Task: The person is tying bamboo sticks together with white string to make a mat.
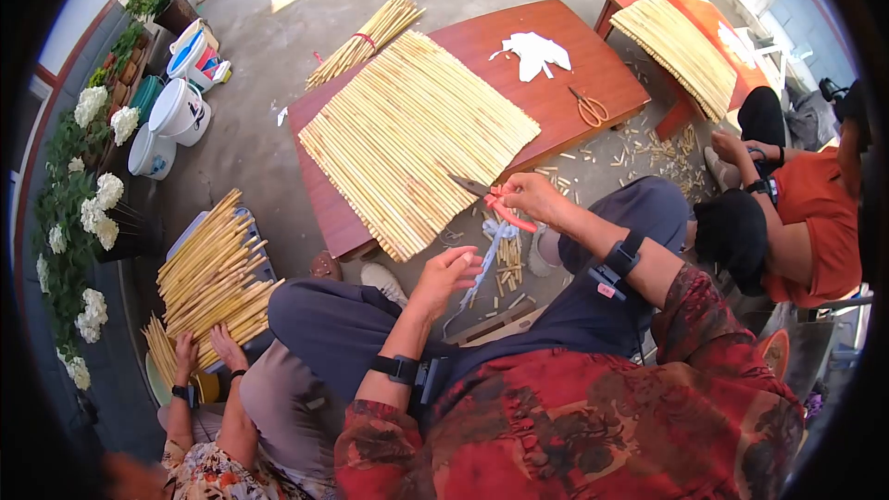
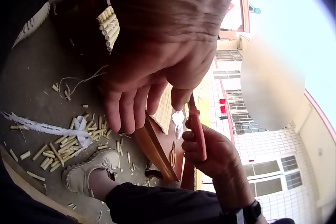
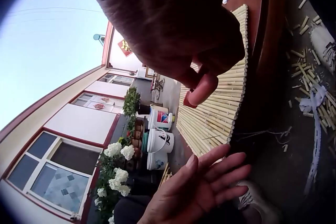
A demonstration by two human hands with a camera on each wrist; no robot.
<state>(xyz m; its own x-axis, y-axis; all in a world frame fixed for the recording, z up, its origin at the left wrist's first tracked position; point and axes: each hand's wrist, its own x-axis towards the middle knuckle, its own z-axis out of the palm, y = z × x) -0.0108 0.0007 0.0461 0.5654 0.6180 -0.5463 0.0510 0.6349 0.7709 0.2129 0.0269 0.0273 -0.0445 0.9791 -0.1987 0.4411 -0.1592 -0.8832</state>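
And here's your right hand (image 1: 537, 199), fingers clamped on the red handles of the cutters (image 1: 474, 187), the dark tip over the near part of the stalk mat (image 1: 417, 130); whether it touches, you can't tell from here. Over to your left hand (image 1: 446, 280): palm bare, fingers extended and apart, near the mat's near corner, holding nothing! The mat lies across the desk (image 1: 602, 74), its pale stalks side by side, one corner jutting past the near edge. Beyond it on your right, scissors (image 1: 589, 109) lie near a piece of white paper (image 1: 534, 54). Past the far left edge, a red tie grips a stalk bundle (image 1: 366, 40) on the ground. Now the labels: your right wrist strap carries a pink tag (image 1: 606, 291), and dark print marks a white bucket (image 1: 181, 111), both too small to read.
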